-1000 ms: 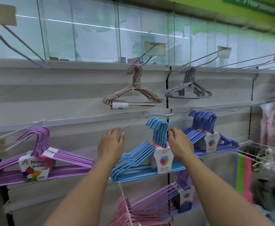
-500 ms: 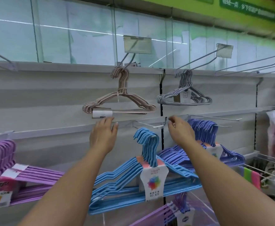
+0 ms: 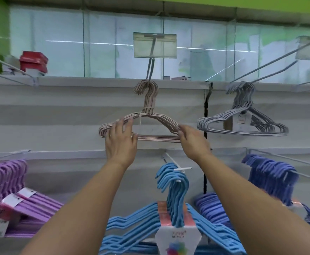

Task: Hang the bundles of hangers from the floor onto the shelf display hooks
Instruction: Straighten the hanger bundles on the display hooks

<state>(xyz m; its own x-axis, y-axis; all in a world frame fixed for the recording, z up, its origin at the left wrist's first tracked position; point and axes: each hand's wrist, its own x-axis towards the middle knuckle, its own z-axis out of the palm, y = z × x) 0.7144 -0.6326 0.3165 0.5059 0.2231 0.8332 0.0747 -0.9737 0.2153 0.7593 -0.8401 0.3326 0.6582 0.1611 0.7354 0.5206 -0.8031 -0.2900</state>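
Note:
A bundle of pale pink wire hangers (image 3: 151, 107) hangs from a display hook under a clear price-tag holder (image 3: 154, 45) on the upper rail. My left hand (image 3: 121, 142) grips the bundle's left side, fingers over the sloped wires and thumb at the lower bar. At the bundle's right corner, my right hand (image 3: 191, 142) has its fingers curled round the wires. Below my arms, a light blue hanger bundle (image 3: 174, 205) with a white label hangs on a lower hook.
A grey wire bundle (image 3: 242, 124) hangs to the right of the pink one. Purple hangers (image 3: 19, 197) sit lower left, indigo ones (image 3: 271, 173) lower right. Bare hooks (image 3: 260, 70) jut out at upper right and upper left. A red box (image 3: 33, 60) rests on the top ledge.
Both hands rose from the blue bundle's level to the pink wire bundle and took hold of its two sides. The view tilted up and moved closer to the shelf.

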